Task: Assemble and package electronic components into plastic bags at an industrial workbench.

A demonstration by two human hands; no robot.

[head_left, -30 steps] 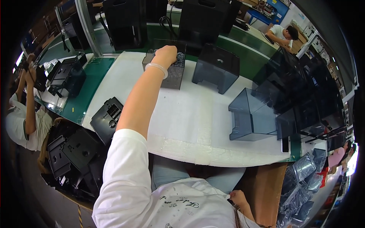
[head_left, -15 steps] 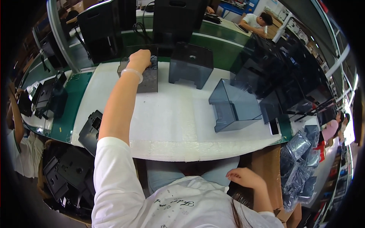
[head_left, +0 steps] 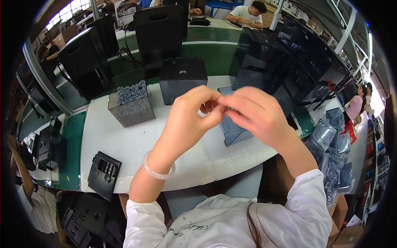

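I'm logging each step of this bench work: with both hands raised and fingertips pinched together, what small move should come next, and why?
Probably lower both hands toward the clear container. The left hand and right hand meet fingertip to fingertip just above it; whatever they pinch is too small to make out.

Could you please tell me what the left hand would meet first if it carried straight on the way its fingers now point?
The left hand points right, its fingers already meeting those of the right hand, so it would press into that hand first. Whether anything small is pinched between them cannot be told.
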